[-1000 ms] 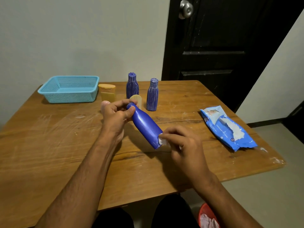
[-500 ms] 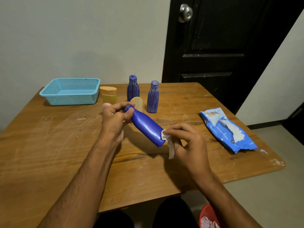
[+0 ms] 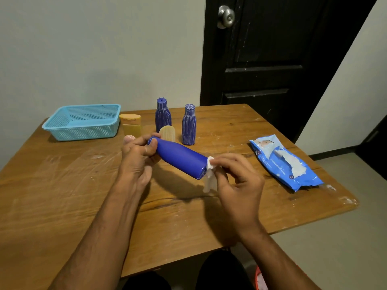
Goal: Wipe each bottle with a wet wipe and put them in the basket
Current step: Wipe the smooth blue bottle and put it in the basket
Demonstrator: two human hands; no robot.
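My left hand (image 3: 137,155) grips the cap end of a plain blue bottle (image 3: 180,159), held sideways above the table's middle. At the bottle's flat bottom end, my right hand (image 3: 236,181) pinches a white wet wipe (image 3: 210,174), whose tail hangs down. Two striped blue bottles (image 3: 163,115) (image 3: 188,124) stand upright behind. A yellow bottle (image 3: 131,124) stands beside the light blue basket (image 3: 83,122) at the far left, which holds nothing I can see. A smaller yellow bottle (image 3: 168,132) peeks out behind the held bottle.
A blue pack of wet wipes (image 3: 284,162), torn open, lies on the right of the wooden table (image 3: 62,185). A black door (image 3: 282,49) stands behind the table. A red bin (image 3: 260,279) shows below the front edge.
The held bottle has tipped flatter and its bottom end has swung right. My right hand with the wipe has shifted from the bottle's lower side to its bottom end.
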